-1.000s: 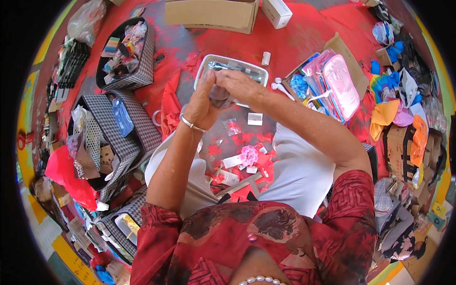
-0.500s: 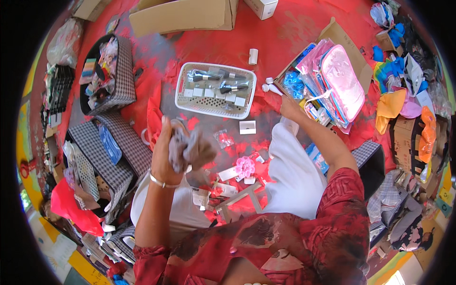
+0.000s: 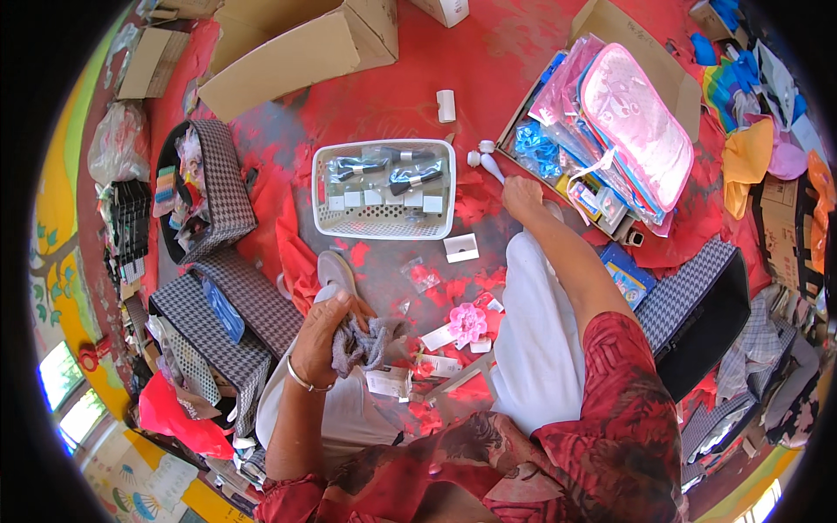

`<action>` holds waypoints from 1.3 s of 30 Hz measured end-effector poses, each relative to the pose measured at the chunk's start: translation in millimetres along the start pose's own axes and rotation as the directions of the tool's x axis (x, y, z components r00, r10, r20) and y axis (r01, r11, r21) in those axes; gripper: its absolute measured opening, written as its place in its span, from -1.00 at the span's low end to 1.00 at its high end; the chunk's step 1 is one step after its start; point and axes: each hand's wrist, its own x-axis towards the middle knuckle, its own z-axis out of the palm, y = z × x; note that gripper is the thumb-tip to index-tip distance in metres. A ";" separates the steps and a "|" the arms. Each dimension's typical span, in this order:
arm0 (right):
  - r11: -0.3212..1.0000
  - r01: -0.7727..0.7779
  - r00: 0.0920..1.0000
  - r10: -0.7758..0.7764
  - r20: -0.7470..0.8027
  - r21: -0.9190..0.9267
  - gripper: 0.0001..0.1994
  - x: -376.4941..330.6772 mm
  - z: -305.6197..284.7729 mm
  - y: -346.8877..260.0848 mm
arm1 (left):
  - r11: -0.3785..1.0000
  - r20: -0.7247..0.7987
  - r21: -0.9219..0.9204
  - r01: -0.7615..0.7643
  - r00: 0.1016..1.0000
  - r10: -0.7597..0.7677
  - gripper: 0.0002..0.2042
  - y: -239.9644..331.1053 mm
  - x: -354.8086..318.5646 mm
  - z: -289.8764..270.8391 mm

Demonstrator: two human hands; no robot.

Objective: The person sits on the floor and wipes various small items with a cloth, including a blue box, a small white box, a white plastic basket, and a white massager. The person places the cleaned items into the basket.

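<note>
My left hand (image 3: 318,347) is closed around a crumpled grey cloth (image 3: 366,343), held above my left leg near a grey shoe (image 3: 336,272). My right hand (image 3: 523,199) reaches forward past my right knee, its fingers closed on the handle of a white roller massager (image 3: 490,162) with two round heads. The fingertips are partly hidden behind the hand. Between the hands and farther off stands a white plastic basket (image 3: 384,232). Inside it lie black-handled brushes (image 3: 414,177) in clear wrapping and several small white boxes (image 3: 373,197).
Right of the massager, an open carton (image 3: 602,17) holds pink pouches (image 3: 632,131) and packets. Houndstooth boxes (image 3: 228,187) line the left; another (image 3: 697,301) sits at right. A pink flower (image 3: 468,322) and small cartons (image 3: 390,381) lie between my legs. A large carton (image 3: 288,57) stands far left.
My left hand with the grey cloth has come down nearer my leg. My right hand stays at the massager's handle. The whole view has shifted slightly.
</note>
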 end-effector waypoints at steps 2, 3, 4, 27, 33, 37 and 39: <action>0.997 0.065 0.997 -0.063 -0.055 0.037 -0.79 -0.7 -3.4 -1.2 | 1.000 0.008 0.025 0.012 1.000 -0.012 -0.57 0.9 0.1 3.1; 0.989 0.109 0.993 -0.103 -0.061 0.102 -0.78 -0.1 -6.2 -4.2 | 0.999 0.011 0.039 0.012 1.000 -0.013 -0.57 1.1 -0.3 4.2; 0.978 0.138 0.989 -0.128 -0.076 0.154 -0.77 1.5 -9.9 -8.6 | 0.998 0.015 0.054 0.011 1.000 -0.012 -0.57 1.4 -0.5 4.6; -0.100 -0.281 0.664 -0.738 0.118 0.954 -0.71 -115.6 -264.1 -143.7 | 0.904 0.075 -0.284 -0.321 0.932 0.355 -0.39 36.0 -19.9 -2.2; 0.061 -0.262 0.698 -0.677 0.233 0.963 -0.72 -169.3 -274.8 -210.7 | 0.743 0.226 -0.599 -0.299 0.827 0.515 -0.50 50.8 -40.2 -19.6; 0.041 -0.205 0.803 -0.565 0.191 0.978 -0.67 -187.9 -270.9 -236.1 | 0.713 0.117 -0.600 -0.362 0.842 0.526 -0.66 43.1 -43.1 -31.6; 0.226 -0.011 0.919 -0.381 0.099 0.974 -0.65 -195.5 -272.9 -246.4 | 0.714 0.052 -0.557 -0.424 0.840 0.540 -0.67 39.2 -40.0 -38.0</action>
